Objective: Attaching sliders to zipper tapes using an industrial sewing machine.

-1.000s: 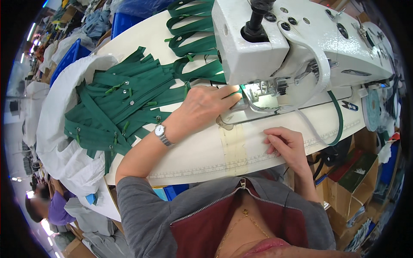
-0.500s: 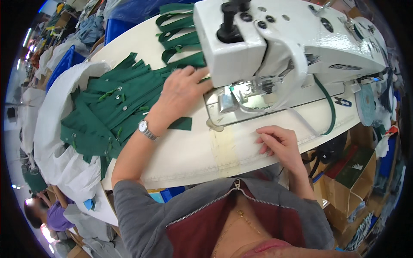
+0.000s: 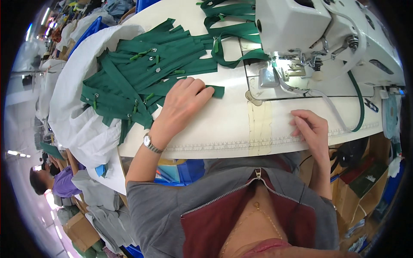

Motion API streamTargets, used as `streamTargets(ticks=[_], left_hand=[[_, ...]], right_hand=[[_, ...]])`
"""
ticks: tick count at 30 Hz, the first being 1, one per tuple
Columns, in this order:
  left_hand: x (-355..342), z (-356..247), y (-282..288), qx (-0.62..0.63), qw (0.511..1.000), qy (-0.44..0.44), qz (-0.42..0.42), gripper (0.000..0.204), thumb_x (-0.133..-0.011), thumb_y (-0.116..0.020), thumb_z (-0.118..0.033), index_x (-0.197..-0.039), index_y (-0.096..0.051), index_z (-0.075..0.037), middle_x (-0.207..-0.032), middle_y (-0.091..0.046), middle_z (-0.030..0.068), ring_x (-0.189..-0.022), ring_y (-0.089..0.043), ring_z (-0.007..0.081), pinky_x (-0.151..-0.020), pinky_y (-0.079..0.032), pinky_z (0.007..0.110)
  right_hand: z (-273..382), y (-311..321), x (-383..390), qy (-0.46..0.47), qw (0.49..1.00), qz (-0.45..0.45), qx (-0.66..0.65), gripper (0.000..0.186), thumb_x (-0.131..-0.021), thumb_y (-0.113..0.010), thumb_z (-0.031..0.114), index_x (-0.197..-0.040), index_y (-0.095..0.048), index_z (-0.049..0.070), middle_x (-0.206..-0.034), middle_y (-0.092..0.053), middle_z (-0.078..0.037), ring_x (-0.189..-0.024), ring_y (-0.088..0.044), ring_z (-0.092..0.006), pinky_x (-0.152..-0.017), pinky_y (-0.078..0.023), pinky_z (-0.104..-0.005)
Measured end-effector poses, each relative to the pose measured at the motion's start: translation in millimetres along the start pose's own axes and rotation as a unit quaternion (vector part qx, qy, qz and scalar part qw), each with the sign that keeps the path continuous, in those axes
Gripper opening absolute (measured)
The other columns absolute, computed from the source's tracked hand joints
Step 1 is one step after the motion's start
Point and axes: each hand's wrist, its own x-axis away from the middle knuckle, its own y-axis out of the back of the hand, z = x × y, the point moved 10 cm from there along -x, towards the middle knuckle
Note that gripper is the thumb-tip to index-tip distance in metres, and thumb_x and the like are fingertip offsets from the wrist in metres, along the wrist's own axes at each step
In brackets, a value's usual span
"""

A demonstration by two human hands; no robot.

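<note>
Left of the machine (image 3: pixel 292 26), zippers (image 3: pixel 148 81) are lying partly under the palm-down left hand (image 3: pixel 184 104), its hidden fingertips leaving its grip unclear; before the machine, the right hand (image 3: pixel 311 127) is curling loosely, released.

Dark green zipper strips (image 3: pixel 148 76), long and flat, heaped in overlapping layers at mixed angles on white tabletop (image 3: pixel 206 139). Silver-coloured sliders and bright green pulls (image 3: pixel 140 56) seen scattered across heap. One strip (image 3: pixel 219 92) partly covered by left hand (image 3: pixel 183 105); blunt-cut end exposed, pointed right. Whether it is pinched cannot be told.
</note>
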Motion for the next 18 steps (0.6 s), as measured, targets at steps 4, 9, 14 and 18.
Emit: streamTargets(ticks=[4,9,14,18], left_hand=[[-5.4,3.9,-3.7,0.086,0.994,0.025,-0.065,0.021,-0.066,-0.063,0.003,-0.085,-0.062,-0.004,-0.081,-0.057,0.0078,-0.072,-0.058,0.0224,-0.061,-0.048,0.032],[-50.4,-21.5,-10.0,0.136,0.978,-0.047,-0.152,0.019,-0.066,-0.061,-0.001,-0.085,-0.062,-0.004,-0.084,-0.059,0.0058,-0.072,-0.057,0.0209,-0.062,-0.047,0.03],[-79.3,-46.6,-28.8,0.13,0.977,-0.138,-0.096,0.021,-0.069,-0.061,-0.007,-0.089,-0.064,-0.007,-0.095,-0.063,0.0027,-0.081,-0.057,0.0171,-0.069,-0.046,0.029],[-88.4,-40.5,-37.9,0.132,0.983,-0.109,-0.059,0.021,-0.07,-0.059,-0.008,-0.09,-0.065,-0.007,-0.098,-0.063,0.0009,-0.084,-0.055,0.0164,-0.072,-0.045,0.029]], right_hand=[[4.4,-0.1,2.9,0.056,0.998,-0.017,0.002,0.018,-0.085,-0.055,0.002,-0.1,-0.062,-0.004,-0.078,-0.062,-0.008,-0.061,-0.056,-0.0087,-0.053,-0.045,-0.0193],[6.3,-4.5,0.6,0.036,0.999,-0.007,0.01,0.017,-0.085,-0.055,0.002,-0.099,-0.062,-0.004,-0.081,-0.062,-0.008,-0.062,-0.057,-0.0096,-0.055,-0.047,-0.0202],[5.5,-4.0,0.9,0.039,0.999,0.006,0.017,0.017,-0.086,-0.055,0.002,-0.1,-0.062,-0.004,-0.081,-0.062,-0.008,-0.062,-0.057,-0.0094,-0.055,-0.047,-0.0202],[6.2,-5.0,0.8,0.03,0.999,0.014,0.007,0.017,-0.085,-0.055,0.001,-0.1,-0.062,-0.003,-0.079,-0.061,-0.008,-0.061,-0.057,-0.0095,-0.054,-0.047,-0.0204]])
